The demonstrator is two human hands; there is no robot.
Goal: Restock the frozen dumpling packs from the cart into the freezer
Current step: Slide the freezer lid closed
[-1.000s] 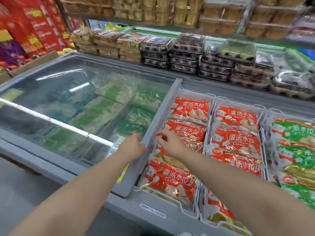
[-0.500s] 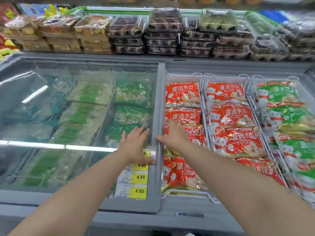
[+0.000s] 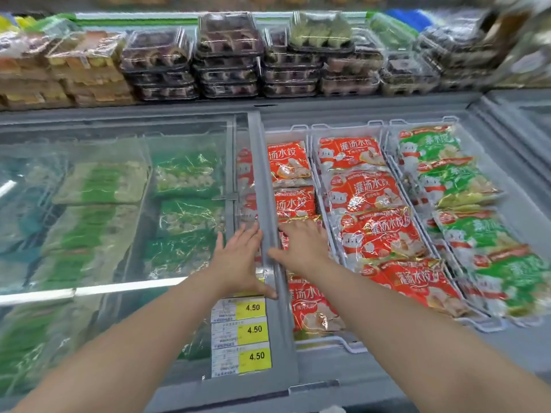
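Flatly, left hand [image 3: 238, 260] and right hand [image 3: 304, 245] press the freezer lid [image 3: 262, 174], grips spread.

Glossy plastic dumpling packs [image 3: 381, 236]; clear glass lid [image 3: 119, 204], matt grey frame [image 3: 268, 204].
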